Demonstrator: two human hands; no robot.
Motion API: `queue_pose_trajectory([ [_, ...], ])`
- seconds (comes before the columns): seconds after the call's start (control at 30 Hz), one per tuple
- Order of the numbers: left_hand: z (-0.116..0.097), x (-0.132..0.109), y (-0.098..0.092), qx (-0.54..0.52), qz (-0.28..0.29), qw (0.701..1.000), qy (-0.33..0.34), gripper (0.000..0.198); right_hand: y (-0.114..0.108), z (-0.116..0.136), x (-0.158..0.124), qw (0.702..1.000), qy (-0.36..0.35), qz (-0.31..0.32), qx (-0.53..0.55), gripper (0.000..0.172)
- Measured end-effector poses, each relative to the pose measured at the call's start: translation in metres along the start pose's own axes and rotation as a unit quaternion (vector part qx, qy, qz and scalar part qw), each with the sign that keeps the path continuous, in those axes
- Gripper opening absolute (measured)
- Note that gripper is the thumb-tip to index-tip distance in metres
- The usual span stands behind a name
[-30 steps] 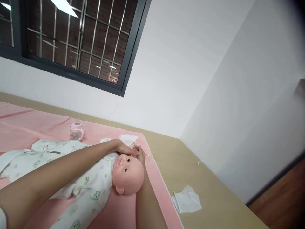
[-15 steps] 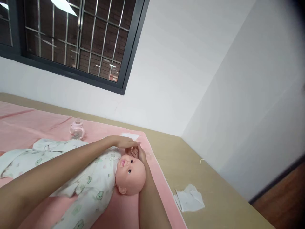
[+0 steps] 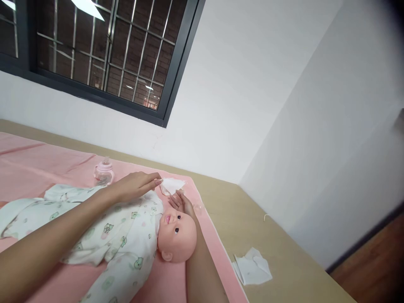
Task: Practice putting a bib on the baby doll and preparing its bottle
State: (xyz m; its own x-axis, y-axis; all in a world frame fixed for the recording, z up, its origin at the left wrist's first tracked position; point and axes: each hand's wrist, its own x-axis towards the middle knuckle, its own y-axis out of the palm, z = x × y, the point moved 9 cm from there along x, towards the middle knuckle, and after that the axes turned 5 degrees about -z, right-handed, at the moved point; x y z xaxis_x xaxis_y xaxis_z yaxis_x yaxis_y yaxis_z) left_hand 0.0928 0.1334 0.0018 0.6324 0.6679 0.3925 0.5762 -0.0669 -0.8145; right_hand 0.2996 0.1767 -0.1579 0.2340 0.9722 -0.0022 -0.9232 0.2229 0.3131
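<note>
A baby doll [image 3: 176, 235] in a white printed sleepsuit [image 3: 120, 240] lies on its back on a pink sheet [image 3: 38, 164]. My left hand [image 3: 135, 185] reaches across the doll's chest with fingers stretched out flat, its tips at the edge of a white tissue [image 3: 172, 185] lying on the sheet. My right hand [image 3: 180, 203] rests just beyond the doll's head with fingers open, its forearm running along the right side of the head. Neither hand holds anything.
A small pink baby bottle [image 3: 103, 172] stands on the sheet behind the doll. A crumpled white tissue [image 3: 252, 267] lies on the tan mattress [image 3: 277, 252] to the right. White walls meet at the corner; a barred window is at upper left.
Both hands have left the doll's face. My left hand has moved up and back toward the white tissue, and my right hand has opened beside the head.
</note>
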Motion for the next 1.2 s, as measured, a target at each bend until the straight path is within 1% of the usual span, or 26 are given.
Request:
queue_pose_trajectory([
  [0.07, 0.002, -0.004, -0.003, -0.015, 0.002, 1.000, -0.009, 0.053, -0.007, -0.005, 0.006, 0.999, 0.015, -0.010, 0.034, 0.041],
  [0.17, 0.005, -0.008, -0.011, -0.025, -0.007, 1.000, -0.016, 0.054, -0.014, -0.009, 0.016, 0.996, 0.039, -0.018, 0.083, 0.037],
  [0.27, 0.008, -0.012, -0.020, -0.032, -0.021, 0.999, -0.020, 0.056, -0.019, -0.004, 0.023, 0.995, 0.039, -0.023, 0.085, 0.037],
  [0.37, 0.008, -0.014, -0.026, -0.038, -0.027, 0.999, -0.009, 0.055, -0.025, 0.015, 0.022, 0.996, -0.012, -0.047, 0.081, 0.038],
  [0.43, 0.005, -0.015, -0.029, -0.041, -0.036, 0.998, 0.003, 0.055, -0.027, 0.031, 0.017, 0.994, -0.044, -0.074, 0.070, 0.037],
  [0.53, 0.002, -0.015, -0.031, -0.048, -0.050, 0.998, 0.012, 0.055, -0.022, 0.053, 0.009, 0.993, -0.052, -0.096, 0.047, 0.037],
  [0.6, 0.002, -0.014, -0.029, -0.052, -0.051, 0.997, 0.014, 0.055, -0.018, 0.069, 0.002, 0.989, -0.060, -0.115, 0.068, 0.036],
  [0.7, 0.003, -0.012, -0.028, -0.052, -0.057, 0.997, 0.020, 0.054, -0.016, 0.093, -0.008, 0.978, -0.081, -0.159, 0.108, 0.032],
  [0.8, 0.006, -0.012, -0.031, -0.055, -0.067, 0.996, 0.016, 0.053, -0.011, 0.112, -0.016, 0.978, -0.085, -0.167, 0.096, 0.031],
  [0.9, 0.009, -0.013, -0.031, -0.071, -0.066, 0.995, 0.004, 0.049, -0.001, 0.130, -0.025, 0.983, -0.095, -0.148, 0.054, 0.040],
  [0.97, 0.008, -0.014, -0.032, -0.091, -0.068, 0.994, 0.003, 0.046, 0.013, 0.142, -0.034, 0.988, -0.109, -0.112, 0.005, 0.045],
  [1.07, 0.004, -0.014, -0.032, -0.133, -0.078, 0.988, 0.016, 0.042, 0.050, 0.154, -0.054, 0.985, -0.127, -0.018, -0.112, 0.043],
  [1.13, 0.000, -0.013, -0.033, -0.169, -0.085, 0.981, 0.034, 0.042, 0.079, 0.156, -0.072, 0.972, -0.135, 0.061, -0.183, 0.040],
  [1.2, -0.005, -0.015, -0.036, -0.203, -0.091, 0.973, 0.064, 0.047, 0.105, 0.157, -0.093, 0.955, -0.145, 0.134, -0.219, 0.036],
])
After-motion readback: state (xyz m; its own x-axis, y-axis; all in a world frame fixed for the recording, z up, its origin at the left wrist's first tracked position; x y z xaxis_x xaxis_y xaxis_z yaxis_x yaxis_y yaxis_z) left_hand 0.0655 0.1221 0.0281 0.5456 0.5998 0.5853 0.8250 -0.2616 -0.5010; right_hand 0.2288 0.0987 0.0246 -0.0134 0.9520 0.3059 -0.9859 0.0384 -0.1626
